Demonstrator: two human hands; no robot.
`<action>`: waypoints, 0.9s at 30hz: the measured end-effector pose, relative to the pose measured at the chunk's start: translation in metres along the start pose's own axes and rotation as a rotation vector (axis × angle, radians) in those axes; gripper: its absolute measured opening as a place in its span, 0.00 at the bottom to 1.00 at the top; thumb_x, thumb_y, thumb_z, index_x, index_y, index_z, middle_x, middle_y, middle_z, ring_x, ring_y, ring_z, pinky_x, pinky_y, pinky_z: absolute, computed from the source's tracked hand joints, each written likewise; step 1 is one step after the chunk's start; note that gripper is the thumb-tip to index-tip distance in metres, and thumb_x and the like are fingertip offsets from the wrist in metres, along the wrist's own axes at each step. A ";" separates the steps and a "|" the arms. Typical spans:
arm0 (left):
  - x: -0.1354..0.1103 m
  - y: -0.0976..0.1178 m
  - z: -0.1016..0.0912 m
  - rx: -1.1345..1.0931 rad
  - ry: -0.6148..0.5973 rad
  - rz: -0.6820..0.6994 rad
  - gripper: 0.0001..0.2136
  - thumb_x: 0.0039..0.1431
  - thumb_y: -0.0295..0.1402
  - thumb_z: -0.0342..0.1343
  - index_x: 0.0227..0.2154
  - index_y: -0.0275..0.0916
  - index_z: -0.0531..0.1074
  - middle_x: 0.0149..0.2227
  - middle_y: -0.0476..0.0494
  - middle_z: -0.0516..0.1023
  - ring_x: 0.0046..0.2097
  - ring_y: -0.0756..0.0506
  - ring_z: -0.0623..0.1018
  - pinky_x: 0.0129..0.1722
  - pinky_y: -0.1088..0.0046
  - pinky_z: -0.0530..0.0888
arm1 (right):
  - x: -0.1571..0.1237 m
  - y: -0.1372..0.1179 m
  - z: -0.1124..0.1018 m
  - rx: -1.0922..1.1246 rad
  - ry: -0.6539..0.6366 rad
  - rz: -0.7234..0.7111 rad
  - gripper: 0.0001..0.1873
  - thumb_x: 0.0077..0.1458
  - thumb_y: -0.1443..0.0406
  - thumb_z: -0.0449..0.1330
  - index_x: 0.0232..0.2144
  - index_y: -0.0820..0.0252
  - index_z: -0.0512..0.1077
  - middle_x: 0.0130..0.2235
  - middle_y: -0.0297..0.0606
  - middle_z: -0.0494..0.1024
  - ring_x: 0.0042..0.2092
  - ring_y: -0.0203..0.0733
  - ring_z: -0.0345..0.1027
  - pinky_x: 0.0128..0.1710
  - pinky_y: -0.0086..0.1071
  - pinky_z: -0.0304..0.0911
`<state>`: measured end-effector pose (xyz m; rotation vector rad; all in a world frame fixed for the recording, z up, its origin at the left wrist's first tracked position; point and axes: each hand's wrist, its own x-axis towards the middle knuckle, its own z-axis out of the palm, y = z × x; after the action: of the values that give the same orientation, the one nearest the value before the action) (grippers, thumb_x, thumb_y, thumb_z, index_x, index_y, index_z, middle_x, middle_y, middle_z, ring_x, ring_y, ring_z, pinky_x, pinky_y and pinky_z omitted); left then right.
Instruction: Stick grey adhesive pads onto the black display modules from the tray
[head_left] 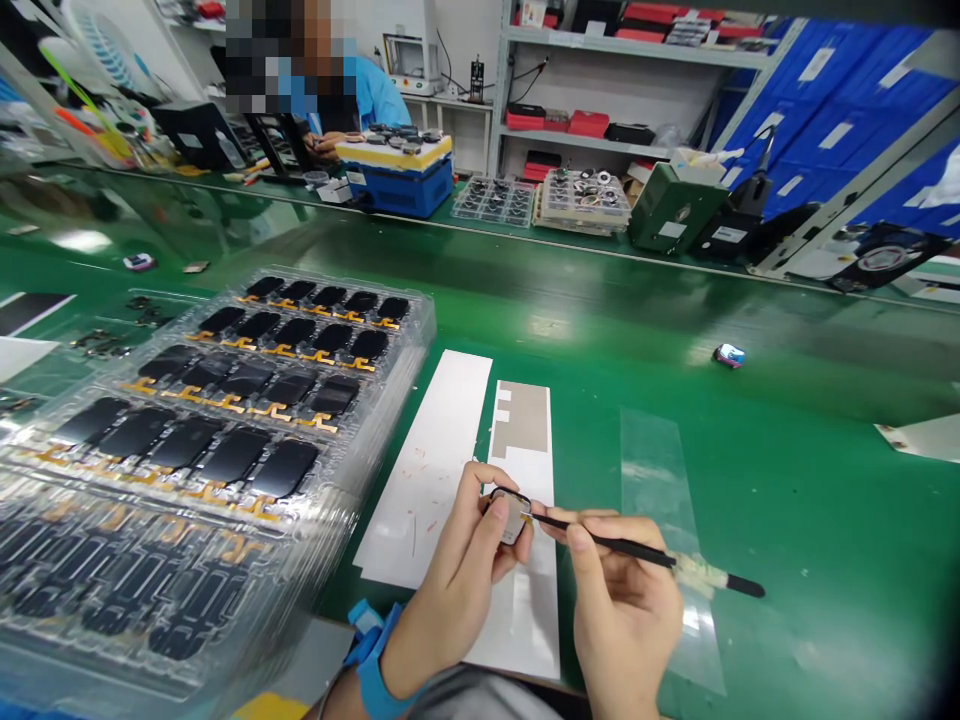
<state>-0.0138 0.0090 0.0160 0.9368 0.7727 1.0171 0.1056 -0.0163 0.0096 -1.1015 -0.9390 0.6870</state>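
My left hand (465, 560), with a blue strap at the wrist, is closed around a small display panel (512, 518) with a dark rim and a pale grey back. Black tweezers (630, 547) are pinched in my right hand (626, 600). Their tip touches the panel's right edge, beside a small orange-gold bit. Pale tape is wrapped near the tweezers' rear end. Below both hands lies a white sheet (525, 620) with grey adhesive pieces (529, 410) at its far end. Another white strip (431, 450) to the left carries small reddish scraps.
Stacked clear trays (352, 400) of black display panels with gold flex cables fill the left. A clear film (660, 480) lies right on the green table (810, 480). Behind are a blue box (405, 185), part trays (581, 200) and a green box (671, 210). A person in blue (379, 95) sits opposite.
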 end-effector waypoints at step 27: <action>0.003 -0.004 -0.003 0.397 -0.039 -0.013 0.06 0.69 0.34 0.46 0.35 0.43 0.56 0.24 0.57 0.63 0.26 0.51 0.65 0.25 0.76 0.60 | 0.007 -0.004 -0.055 -0.153 0.071 0.126 0.05 0.57 0.66 0.64 0.36 0.57 0.71 0.37 0.38 0.78 0.40 0.42 0.79 0.39 0.31 0.76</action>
<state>-0.0139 0.0114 0.0112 1.2843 0.9667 0.8452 0.1581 -0.0352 0.0069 -1.3215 -0.8774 0.6825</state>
